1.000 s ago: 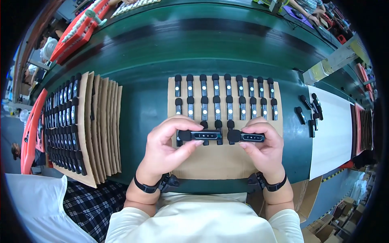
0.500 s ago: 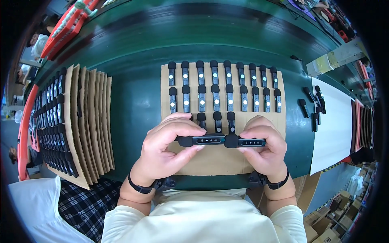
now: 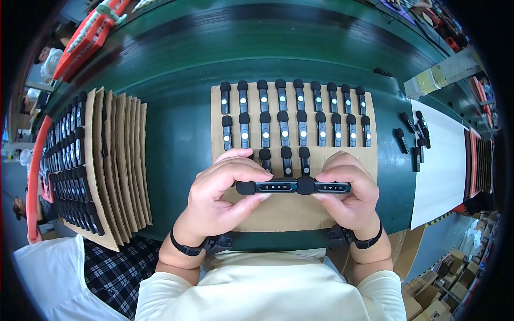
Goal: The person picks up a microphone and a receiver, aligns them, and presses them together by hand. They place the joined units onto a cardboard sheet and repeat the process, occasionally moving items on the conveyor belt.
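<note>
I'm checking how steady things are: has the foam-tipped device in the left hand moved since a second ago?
Yes: judged against the cardboard sheet, the foam-tipped device in the left hand has shifted slightly rightward and toward the sheet's near edge.

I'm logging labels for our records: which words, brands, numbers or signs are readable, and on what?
No text is readable.
Left black device in the left hand: pale marks, too small to read.
Right black device in the right hand: likewise too small.
Devices on the cardboard sheet: pale round dots, no legible lettering.
</note>
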Demonstrator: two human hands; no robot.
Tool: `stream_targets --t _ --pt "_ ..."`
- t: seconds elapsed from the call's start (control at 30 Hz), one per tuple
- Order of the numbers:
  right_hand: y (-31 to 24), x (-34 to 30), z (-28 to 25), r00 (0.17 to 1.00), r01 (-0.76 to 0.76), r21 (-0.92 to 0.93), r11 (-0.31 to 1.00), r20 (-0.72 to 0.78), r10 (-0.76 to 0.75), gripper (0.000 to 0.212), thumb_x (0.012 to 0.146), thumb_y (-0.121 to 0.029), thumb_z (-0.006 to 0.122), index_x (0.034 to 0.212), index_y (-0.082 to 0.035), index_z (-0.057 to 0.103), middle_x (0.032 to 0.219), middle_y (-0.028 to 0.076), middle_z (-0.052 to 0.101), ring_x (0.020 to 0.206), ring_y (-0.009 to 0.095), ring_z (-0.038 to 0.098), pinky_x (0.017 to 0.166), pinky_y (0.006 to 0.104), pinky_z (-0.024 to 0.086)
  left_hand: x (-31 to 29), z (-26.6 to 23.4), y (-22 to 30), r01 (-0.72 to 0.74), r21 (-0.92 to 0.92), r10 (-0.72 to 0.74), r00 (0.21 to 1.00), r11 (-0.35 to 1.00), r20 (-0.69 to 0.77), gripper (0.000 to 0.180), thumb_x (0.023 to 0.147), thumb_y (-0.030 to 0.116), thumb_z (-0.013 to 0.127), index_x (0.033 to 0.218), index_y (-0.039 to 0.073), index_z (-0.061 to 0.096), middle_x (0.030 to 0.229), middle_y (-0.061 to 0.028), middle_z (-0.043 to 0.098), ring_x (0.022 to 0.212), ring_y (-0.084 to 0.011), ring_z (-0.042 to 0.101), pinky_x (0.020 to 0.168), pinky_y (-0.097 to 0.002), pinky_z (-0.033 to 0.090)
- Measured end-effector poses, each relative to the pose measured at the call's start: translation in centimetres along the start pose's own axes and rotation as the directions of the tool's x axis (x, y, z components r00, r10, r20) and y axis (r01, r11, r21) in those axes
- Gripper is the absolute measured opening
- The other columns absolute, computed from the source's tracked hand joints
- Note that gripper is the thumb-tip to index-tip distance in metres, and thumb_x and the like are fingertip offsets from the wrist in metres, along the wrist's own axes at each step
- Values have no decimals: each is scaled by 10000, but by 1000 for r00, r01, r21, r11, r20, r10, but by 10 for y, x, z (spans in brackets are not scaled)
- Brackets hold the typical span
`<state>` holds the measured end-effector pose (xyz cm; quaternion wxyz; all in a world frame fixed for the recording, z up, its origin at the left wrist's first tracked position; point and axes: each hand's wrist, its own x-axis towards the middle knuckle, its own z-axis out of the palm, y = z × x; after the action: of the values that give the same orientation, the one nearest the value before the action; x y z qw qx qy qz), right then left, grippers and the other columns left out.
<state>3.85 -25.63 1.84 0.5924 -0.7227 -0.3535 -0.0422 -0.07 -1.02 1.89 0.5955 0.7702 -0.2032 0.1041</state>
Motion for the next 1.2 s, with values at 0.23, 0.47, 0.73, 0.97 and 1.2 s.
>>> stream_targets --t 0.23,0.47,0.73,0.97,1.2 --pt "-1 0 -1 1000 8 -5 1000 3 -8 327 714 50 771 1018 3 659 906 122 627 778 226 593 662 299 469 1 0 2 -6 -1 6 1000 1000 -2 306 699 -12 793 986 12 688 924 -104 718 877 -238 697 1002 -488 454" --pt "-4 0 -2 1000 -28 1 1000 4 28 314 734 65 744 1030 16 653 958 150 626 875 248 608 749 307 494 3 4 7 -21 94 26 999 995 -45 331 692 10 801 1006 9 695 937 -106 713 891 -247 684 1002 -491 444" --pt "-2 -6 -1 991 -79 252 964 -84 104 332 755 75 718 1077 44 645 1035 152 607 927 234 605 816 306 493 5 2 2 -102 167 90 993 981 76 326 713 -44 730 1030 22 685 1030 -118 694 959 -261 671 1003 -491 435" --pt "-9 -2 -3 993 15 -119 993 114 -1 455 751 70 724 1186 15 599 1001 155 607 863 216 595 748 310 501 -2 19 -5 80 -315 -74 997 946 33 198 822 -18 661 1016 -8 628 1053 -170 685 1071 -324 642 1015 -481 447" --pt "0 -9 18 998 43 -88 995 45 -40 464 762 57 723 1197 -19 583 990 125 631 822 221 601 720 320 499 -5 28 -2 149 -368 -125 988 918 88 216 832 -59 624 1042 -11 612 1075 -190 675 1100 -328 631 994 -454 475"
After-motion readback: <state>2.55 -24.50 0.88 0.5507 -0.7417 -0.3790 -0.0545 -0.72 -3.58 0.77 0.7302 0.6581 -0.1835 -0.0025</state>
